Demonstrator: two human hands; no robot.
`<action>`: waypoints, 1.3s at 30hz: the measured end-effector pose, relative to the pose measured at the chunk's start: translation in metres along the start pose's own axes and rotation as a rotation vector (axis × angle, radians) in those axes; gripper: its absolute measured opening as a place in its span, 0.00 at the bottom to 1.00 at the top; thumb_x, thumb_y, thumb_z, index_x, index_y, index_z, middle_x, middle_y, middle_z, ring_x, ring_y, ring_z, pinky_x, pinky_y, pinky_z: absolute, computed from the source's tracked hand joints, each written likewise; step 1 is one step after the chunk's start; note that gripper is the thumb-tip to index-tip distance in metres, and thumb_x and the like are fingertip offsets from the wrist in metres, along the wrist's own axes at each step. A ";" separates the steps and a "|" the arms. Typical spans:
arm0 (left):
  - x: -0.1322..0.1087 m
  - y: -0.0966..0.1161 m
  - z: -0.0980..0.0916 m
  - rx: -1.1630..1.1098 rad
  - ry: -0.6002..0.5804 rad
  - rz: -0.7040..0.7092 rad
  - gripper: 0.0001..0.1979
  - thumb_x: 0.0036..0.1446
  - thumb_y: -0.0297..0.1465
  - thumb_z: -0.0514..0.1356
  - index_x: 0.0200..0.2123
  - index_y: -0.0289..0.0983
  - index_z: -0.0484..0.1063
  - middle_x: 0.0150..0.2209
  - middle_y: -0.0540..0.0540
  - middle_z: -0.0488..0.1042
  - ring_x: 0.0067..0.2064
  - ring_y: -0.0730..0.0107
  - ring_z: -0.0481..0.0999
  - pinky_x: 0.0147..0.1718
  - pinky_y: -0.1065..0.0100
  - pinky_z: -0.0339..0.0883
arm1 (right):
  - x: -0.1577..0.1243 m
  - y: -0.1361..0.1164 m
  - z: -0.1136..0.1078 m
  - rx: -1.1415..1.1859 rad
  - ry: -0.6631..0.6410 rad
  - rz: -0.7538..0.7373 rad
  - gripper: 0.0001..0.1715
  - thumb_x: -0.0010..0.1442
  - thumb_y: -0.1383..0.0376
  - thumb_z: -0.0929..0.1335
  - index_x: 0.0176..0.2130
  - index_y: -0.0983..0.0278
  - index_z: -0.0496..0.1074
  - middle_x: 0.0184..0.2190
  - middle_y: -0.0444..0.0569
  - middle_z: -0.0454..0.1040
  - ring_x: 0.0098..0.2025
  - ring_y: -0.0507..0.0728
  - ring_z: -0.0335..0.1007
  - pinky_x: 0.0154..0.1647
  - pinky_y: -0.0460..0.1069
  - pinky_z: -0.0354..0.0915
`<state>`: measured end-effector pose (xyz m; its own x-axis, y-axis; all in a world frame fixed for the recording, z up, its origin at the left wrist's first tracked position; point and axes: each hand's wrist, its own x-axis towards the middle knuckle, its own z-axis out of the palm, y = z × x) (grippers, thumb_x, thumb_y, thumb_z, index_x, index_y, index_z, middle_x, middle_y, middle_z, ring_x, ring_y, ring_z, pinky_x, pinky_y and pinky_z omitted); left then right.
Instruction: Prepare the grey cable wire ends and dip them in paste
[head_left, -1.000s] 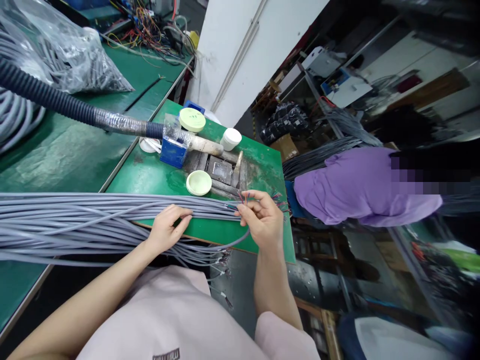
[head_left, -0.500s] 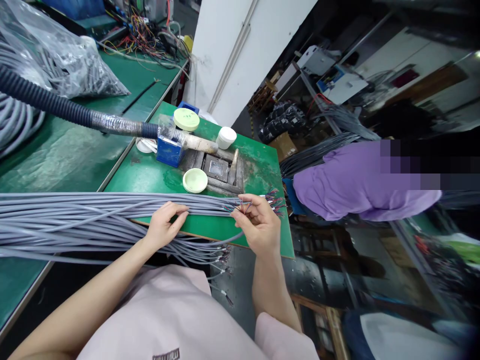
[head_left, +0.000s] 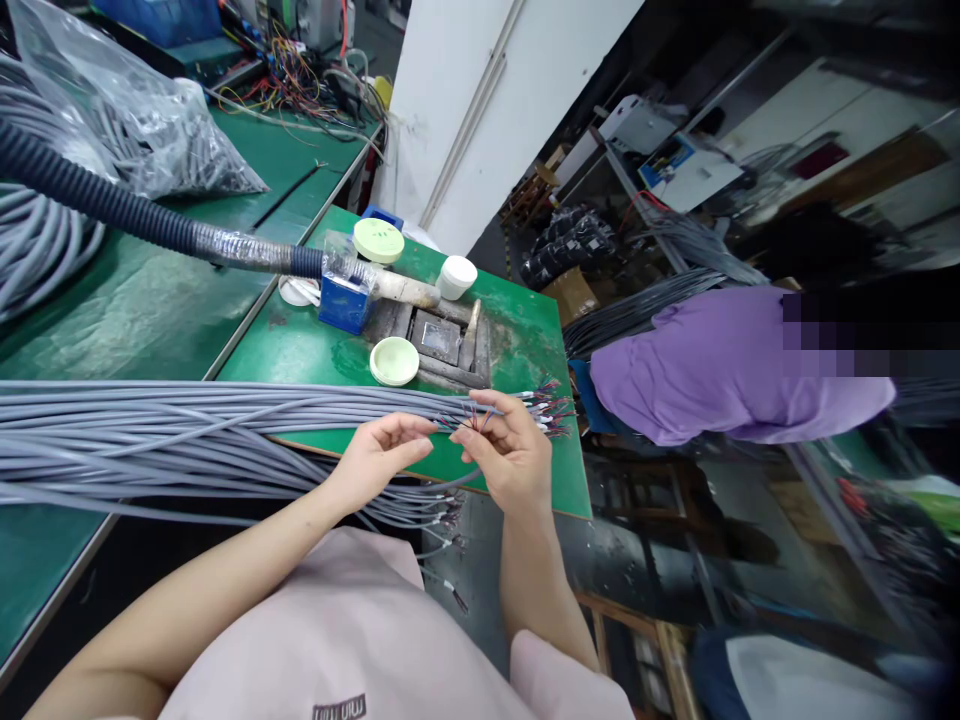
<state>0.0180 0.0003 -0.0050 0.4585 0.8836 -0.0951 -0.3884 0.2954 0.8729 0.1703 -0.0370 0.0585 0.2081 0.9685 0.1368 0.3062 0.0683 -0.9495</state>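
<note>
My right hand (head_left: 517, 455) pinches the stripped end of a grey cable, its thin coloured wires (head_left: 474, 420) fanned out between thumb and fingers. The cable itself passes below the hand, over the table's near edge. Close by on its left, my left hand (head_left: 386, 455) is open, thumb and forefinger a little apart, their tips beside the wire ends. Beneath both hands runs a thick bundle of grey cables (head_left: 225, 405), with coloured wire ends (head_left: 551, 405) at the right. More cables hang below the table edge, their stripped ends (head_left: 446, 510) showing.
Beyond the bundle are a pale green cup (head_left: 394, 361), a dark soldering pot (head_left: 437, 336), a white tub (head_left: 456, 277), a green-lidded tub (head_left: 378, 241) and a blue block (head_left: 343, 303) under a ribbed hose (head_left: 150, 220). A person in purple (head_left: 675, 370) is at the right.
My left hand has moved right along the cables, up to the fanned wires. My right hand keeps its pinch and has shifted slightly left.
</note>
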 end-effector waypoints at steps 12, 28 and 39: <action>0.010 0.000 0.015 -0.402 -0.017 -0.165 0.14 0.39 0.34 0.71 0.30 0.35 0.76 0.25 0.50 0.75 0.25 0.78 0.70 0.25 0.75 0.63 | 0.006 -0.001 0.007 0.130 -0.088 0.068 0.20 0.50 0.63 0.71 0.44 0.60 0.67 0.21 0.40 0.74 0.20 0.49 0.68 0.18 0.43 0.63; 0.011 0.004 0.019 -0.367 0.144 -0.052 0.08 0.42 0.29 0.67 0.24 0.34 0.72 0.21 0.54 0.70 0.21 0.82 0.65 0.24 0.77 0.59 | 0.009 0.010 0.011 0.003 -0.100 0.019 0.20 0.48 0.65 0.73 0.43 0.60 0.70 0.26 0.40 0.72 0.25 0.49 0.66 0.25 0.44 0.64; 0.012 0.007 0.026 -0.447 0.182 -0.108 0.08 0.41 0.30 0.66 0.23 0.34 0.70 0.18 0.55 0.67 0.20 0.82 0.63 0.22 0.77 0.56 | 0.008 0.016 0.026 0.003 0.047 -0.043 0.07 0.58 0.61 0.68 0.32 0.61 0.67 0.26 0.41 0.69 0.23 0.48 0.67 0.25 0.44 0.65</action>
<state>0.0413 0.0037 0.0123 0.3835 0.8768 -0.2900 -0.6698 0.4802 0.5663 0.1529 -0.0221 0.0366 0.2378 0.9525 0.1902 0.3132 0.1102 -0.9433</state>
